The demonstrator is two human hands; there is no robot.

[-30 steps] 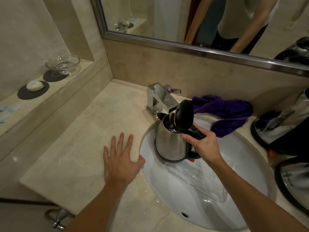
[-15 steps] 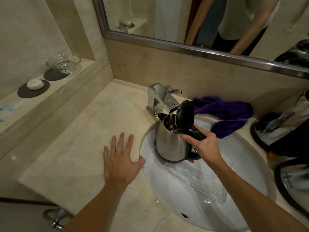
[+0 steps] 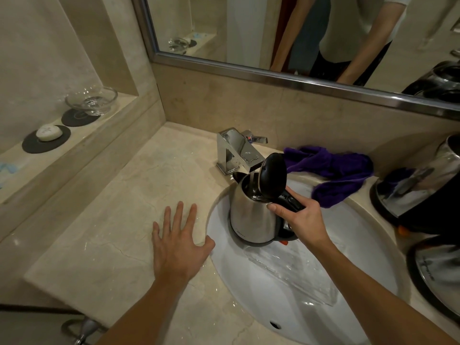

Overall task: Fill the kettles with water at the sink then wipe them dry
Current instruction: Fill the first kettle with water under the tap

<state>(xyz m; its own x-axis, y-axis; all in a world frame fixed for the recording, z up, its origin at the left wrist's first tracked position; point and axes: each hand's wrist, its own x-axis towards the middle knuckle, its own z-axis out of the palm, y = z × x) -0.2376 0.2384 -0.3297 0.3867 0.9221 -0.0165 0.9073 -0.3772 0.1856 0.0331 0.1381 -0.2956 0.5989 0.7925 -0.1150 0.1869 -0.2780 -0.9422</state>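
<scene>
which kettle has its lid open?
The kettle held in the sink under the faucet, gripped by the right hand at its handle; its black lid stands up. The other kettles sit on the counter at right, unheld.

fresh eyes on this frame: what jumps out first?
The steel kettle, lid flipped up, sits under the faucet in the white sink, gripped at its black handle by the right hand. The left hand lies flat on the wet counter; a purple cloth is bunched behind the basin.
</scene>
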